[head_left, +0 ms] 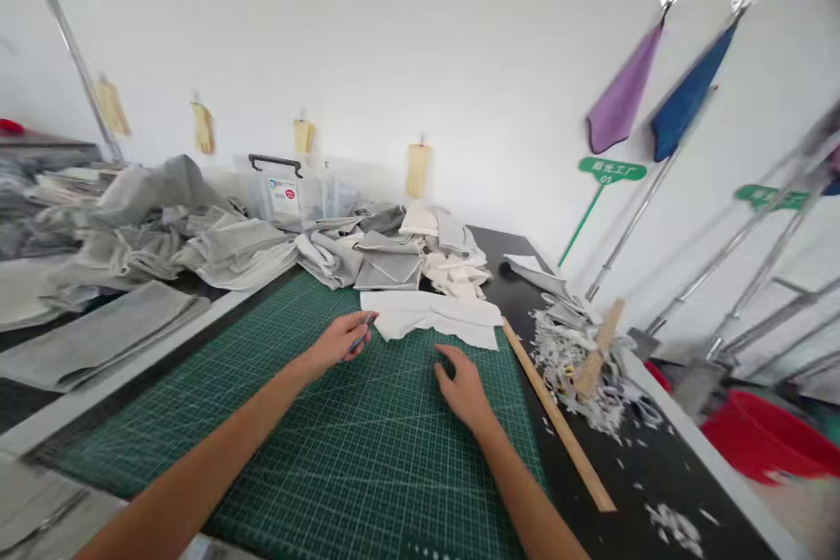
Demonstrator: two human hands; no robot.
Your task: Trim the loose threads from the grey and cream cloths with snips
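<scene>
Tool (358, 341) in left hand (337, 340), pinching it nearest white cloth (430, 313) lying crosswise ahead; holding right hand (465, 388) back, fingers parted.

From my head view, I see the left hand (343, 339) pinching a small slim blue-and-grey tool (360, 334) beside the left end of a white rectangular cloth (430, 317). The right hand (461, 383) hovers with bent fingers just below that cloth, holding nothing. The cloth lies on a green gridded cutting mat (367, 455). I can make out a long pale wooden strip (557, 416) along the mat's right edge, with a pile of white fabric scraps (600, 394) beyond it on the black tabletop (591, 464).
</scene>
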